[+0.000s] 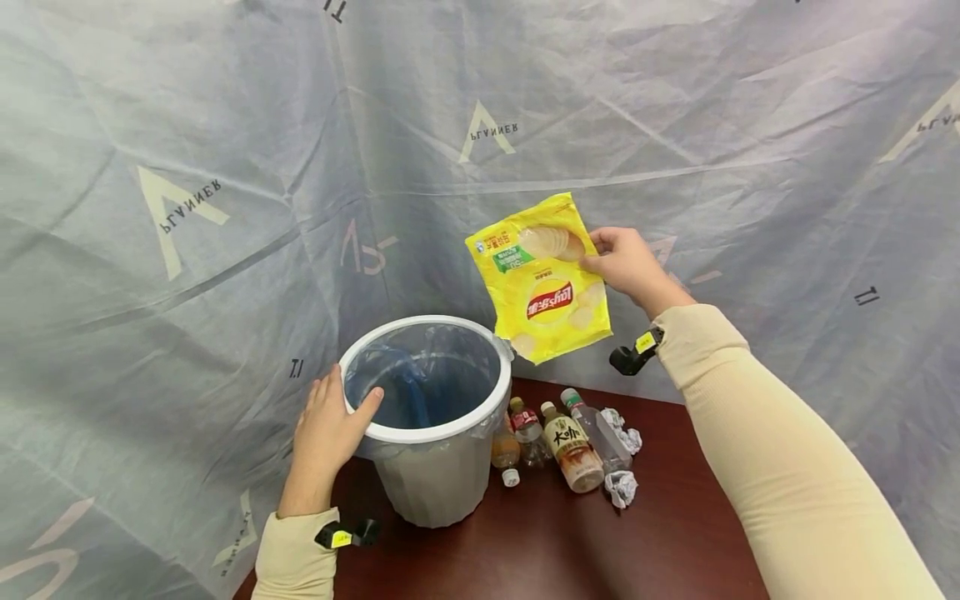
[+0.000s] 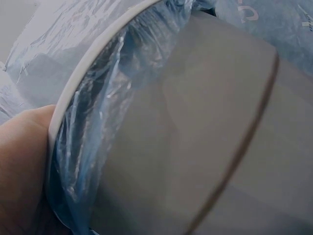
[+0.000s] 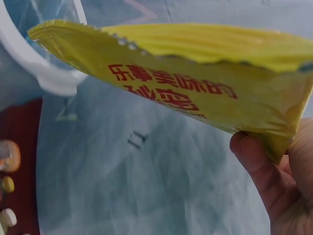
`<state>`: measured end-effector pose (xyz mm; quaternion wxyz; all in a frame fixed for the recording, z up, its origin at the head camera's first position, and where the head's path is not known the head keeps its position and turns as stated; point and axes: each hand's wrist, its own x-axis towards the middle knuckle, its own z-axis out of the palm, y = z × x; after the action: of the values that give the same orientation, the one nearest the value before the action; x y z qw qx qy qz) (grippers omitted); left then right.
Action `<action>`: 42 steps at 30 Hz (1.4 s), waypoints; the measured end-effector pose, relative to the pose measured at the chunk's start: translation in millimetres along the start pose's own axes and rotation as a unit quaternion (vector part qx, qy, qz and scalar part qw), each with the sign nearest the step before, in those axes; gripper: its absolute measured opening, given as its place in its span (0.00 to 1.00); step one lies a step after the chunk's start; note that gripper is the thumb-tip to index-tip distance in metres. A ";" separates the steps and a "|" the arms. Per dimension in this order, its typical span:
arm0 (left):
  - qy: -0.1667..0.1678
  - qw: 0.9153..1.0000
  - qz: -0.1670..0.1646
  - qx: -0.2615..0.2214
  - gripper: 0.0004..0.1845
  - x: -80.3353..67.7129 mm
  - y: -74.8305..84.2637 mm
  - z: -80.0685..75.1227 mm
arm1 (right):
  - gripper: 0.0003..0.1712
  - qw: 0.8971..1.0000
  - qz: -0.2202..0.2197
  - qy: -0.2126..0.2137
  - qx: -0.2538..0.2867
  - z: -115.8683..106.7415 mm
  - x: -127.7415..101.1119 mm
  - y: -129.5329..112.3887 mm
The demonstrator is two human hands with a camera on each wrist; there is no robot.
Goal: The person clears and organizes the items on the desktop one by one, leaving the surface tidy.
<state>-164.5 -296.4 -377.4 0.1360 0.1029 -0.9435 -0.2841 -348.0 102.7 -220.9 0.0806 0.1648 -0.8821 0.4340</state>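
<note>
A grey bin (image 1: 427,475) with a white rim (image 1: 450,425) and a clear blue liner stands on a dark red table (image 1: 570,542). My left hand (image 1: 330,425) grips the rim on its left side, thumb hooked inside; in the left wrist view the hand (image 2: 19,166) presses against the rim (image 2: 83,68) and liner. My right hand (image 1: 626,262) pinches a yellow crisp bag (image 1: 542,279) by its edge, held upside down in the air above and right of the bin. The right wrist view shows the bag (image 3: 195,73) edge-on, pinched by my fingers (image 3: 254,161).
Several plastic bottles (image 1: 573,446), a loose white cap (image 1: 511,477) and crumpled paper balls (image 1: 621,487) lie on the table right of the bin. A grey printed sheet (image 1: 225,167) hangs all around behind the table.
</note>
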 end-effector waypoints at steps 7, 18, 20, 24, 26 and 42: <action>0.002 1.000 0.000 0.001 0.53 -0.3 -0.7 -0.7 | 0.14 0.999 -0.033 -0.024 -0.017 36.9 5.8 -24.9; 0.005 1.000 -0.005 0.001 0.54 -0.5 0.4 -0.5 | 0.14 0.991 -0.092 -0.060 -0.077 85.4 8.7 -41.1; 0.005 1.000 -0.007 0.002 0.54 -0.2 0.5 -0.3 | 0.14 0.988 -0.102 -0.066 -0.093 92.9 9.0 -41.8; 0.005 1.000 -0.014 0.001 0.54 -0.1 1.3 -0.5 | 0.14 0.980 -0.122 -0.079 -0.138 108.5 9.7 -42.5; 0.004 1.000 -0.016 0.001 0.54 -0.1 1.9 -0.7 | 0.13 0.975 -0.129 -0.087 -0.159 116.0 9.6 -43.2; 0.012 1.000 -0.014 0.005 0.53 0.0 1.5 0.5 | 0.15 0.942 -0.118 -0.160 -0.269 161.7 0.2 -45.6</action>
<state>-164.8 -295.0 -376.9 0.1425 0.1200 -0.9416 -0.2805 -331.6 -51.4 -285.9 0.0302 0.3072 -0.9414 0.1361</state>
